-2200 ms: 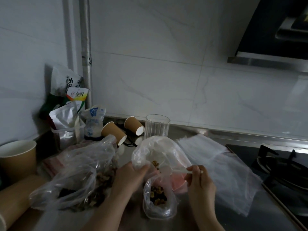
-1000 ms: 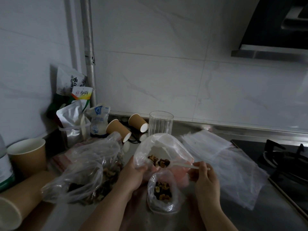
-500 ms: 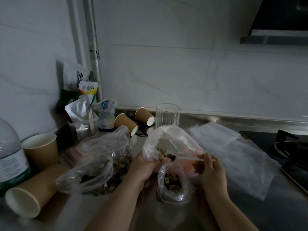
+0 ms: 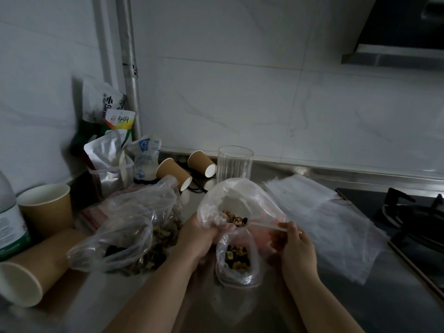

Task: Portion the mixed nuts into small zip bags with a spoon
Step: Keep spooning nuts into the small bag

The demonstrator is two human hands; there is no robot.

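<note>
My left hand (image 4: pixel 200 239) grips the gathered plastic of a clear bag (image 4: pixel 236 200) that stands open at the middle of the counter. My right hand (image 4: pixel 292 243) pinches the handle of a white plastic spoon (image 4: pixel 266 226), whose bowl carries mixed nuts (image 4: pixel 234 218) inside the bag's mouth. Below the hands sits a small clear bag (image 4: pixel 236 263) with nuts at its bottom. A large clear bag of mixed nuts (image 4: pixel 134 229) lies to the left of my left hand.
A stack of flat clear bags (image 4: pixel 319 217) lies to the right, with a gas hob (image 4: pixel 418 217) beyond. Behind stand a glass (image 4: pixel 235 164) and two tipped paper cups (image 4: pixel 174 173). Paper cups (image 4: pixel 46 207), a bottle (image 4: pixel 9 224) and snack packets (image 4: pixel 113 152) crowd the left.
The spoon has gone into the open bag and now holds nuts at its mouth. The small bag below holds more nuts than before. The view has tilted down and left.
</note>
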